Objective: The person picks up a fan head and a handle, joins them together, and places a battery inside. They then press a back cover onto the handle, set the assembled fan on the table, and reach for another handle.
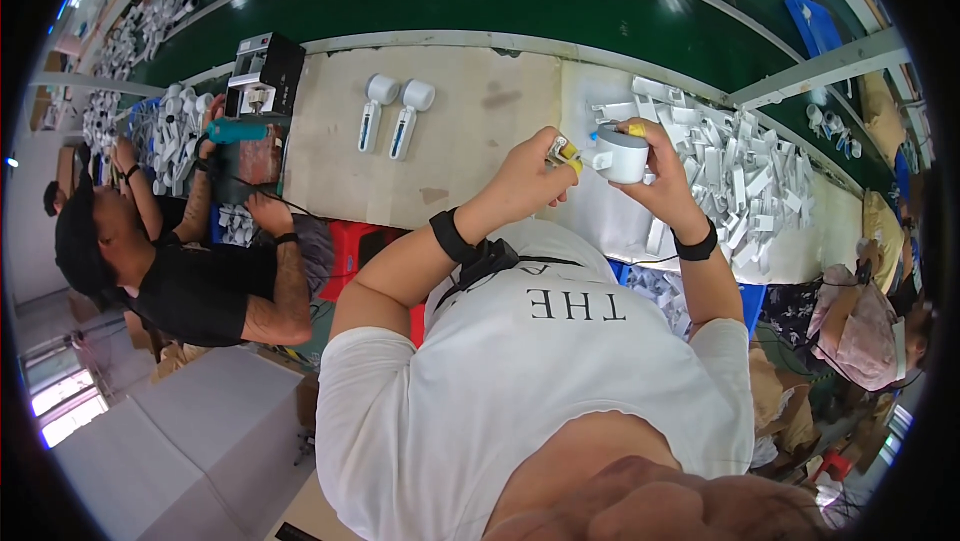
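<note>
In my right hand (655, 166) is a round, cup-shaped white plastic head (626, 157) with a grey rim and a short side neck pointing left. My right fingers wrap round its far side. Close by on the left, my left hand (535, 176) is closed with its fingertips toward that neck. A small yellow and metallic-looking bit shows at those fingertips; what they grip is too small to make out. Yellow also shows on a right fingertip. Farther left on the table lie two white round-headed pieces with handles (370, 121), side by side.
A heap of loose white plastic parts (740, 171) covers the table's right side. A black and silver machine (265, 76) stands at the far left. There, a co-worker (200, 281) in black holds a teal power tool (237, 131). The green conveyor (450, 1) runs beyond the table's raised edge.
</note>
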Action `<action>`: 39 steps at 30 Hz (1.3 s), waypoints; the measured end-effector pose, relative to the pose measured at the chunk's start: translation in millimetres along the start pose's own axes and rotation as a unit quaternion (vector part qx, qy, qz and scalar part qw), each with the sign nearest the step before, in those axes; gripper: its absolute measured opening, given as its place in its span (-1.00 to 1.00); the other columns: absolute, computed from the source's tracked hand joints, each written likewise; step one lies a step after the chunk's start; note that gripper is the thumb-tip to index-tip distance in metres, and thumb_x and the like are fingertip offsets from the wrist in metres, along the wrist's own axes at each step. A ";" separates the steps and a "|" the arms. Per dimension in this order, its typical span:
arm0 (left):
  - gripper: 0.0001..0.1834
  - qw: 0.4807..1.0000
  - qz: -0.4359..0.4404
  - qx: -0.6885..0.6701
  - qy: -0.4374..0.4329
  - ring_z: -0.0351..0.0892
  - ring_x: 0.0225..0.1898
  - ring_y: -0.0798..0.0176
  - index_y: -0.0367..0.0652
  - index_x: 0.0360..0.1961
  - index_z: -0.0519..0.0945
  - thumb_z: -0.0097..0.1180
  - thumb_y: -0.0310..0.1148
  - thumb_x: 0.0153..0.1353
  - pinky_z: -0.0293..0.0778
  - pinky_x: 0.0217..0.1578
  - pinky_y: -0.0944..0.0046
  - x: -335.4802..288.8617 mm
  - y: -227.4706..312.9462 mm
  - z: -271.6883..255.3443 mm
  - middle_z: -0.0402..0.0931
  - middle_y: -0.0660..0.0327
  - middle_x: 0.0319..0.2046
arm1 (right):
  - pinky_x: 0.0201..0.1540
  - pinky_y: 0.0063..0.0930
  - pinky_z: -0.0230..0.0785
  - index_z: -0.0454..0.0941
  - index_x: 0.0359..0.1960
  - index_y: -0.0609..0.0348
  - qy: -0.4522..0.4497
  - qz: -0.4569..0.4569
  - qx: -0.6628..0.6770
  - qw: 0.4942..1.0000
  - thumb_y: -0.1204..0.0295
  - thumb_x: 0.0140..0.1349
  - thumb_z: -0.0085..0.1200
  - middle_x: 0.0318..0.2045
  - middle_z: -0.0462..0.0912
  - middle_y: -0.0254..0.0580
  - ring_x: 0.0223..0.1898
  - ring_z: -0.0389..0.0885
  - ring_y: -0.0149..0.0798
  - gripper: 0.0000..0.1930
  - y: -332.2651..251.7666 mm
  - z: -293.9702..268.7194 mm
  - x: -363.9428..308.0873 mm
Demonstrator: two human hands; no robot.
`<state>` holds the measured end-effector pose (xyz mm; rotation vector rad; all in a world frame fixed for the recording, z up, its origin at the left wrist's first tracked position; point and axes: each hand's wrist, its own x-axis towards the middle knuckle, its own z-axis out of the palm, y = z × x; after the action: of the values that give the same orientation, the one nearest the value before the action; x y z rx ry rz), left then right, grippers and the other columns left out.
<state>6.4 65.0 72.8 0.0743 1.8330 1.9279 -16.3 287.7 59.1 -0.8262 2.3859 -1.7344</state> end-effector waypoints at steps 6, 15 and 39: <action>-0.85 1.000 0.008 0.000 0.005 0.42 -0.62 0.42 -0.26 -0.34 0.32 -0.04 -0.48 0.05 0.39 -0.59 0.42 2.2 -0.7 -1.3 0.46 0.19 -0.54 | 0.09 -0.36 0.26 0.23 0.04 0.07 -0.013 -0.029 -0.051 0.998 0.64 -0.17 0.26 0.04 0.30 -0.17 0.11 0.29 -0.20 -0.33 -3.6 -4.3 3.6; -0.71 0.966 0.086 0.243 -0.002 0.43 -0.62 0.30 -0.30 -0.37 0.39 0.10 -0.38 -0.12 0.34 -0.55 0.35 10.0 -3.0 -6.0 0.43 0.11 -0.63 | 0.09 -0.33 0.23 0.26 0.08 0.09 -0.058 0.022 0.033 0.998 0.57 -0.17 0.24 0.02 0.35 -0.16 0.08 0.34 -0.19 -0.32 -23.0 -17.9 11.1; -0.84 0.992 -0.073 -0.011 -0.098 0.48 -0.56 0.39 -0.26 -0.33 0.37 -0.02 -0.37 0.15 0.42 -0.50 0.40 5.6 -9.5 -7.9 0.47 0.20 -0.52 | -0.15 -0.46 0.29 0.42 0.01 0.08 -0.182 0.074 -0.022 0.980 0.27 0.04 0.14 -0.20 0.47 -0.12 -0.18 0.46 -0.21 -0.54 -18.6 -12.3 56.9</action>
<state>1.5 59.7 61.4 0.1160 1.6428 1.7730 -62.2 268.0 94.1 -0.8607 2.1852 -1.3445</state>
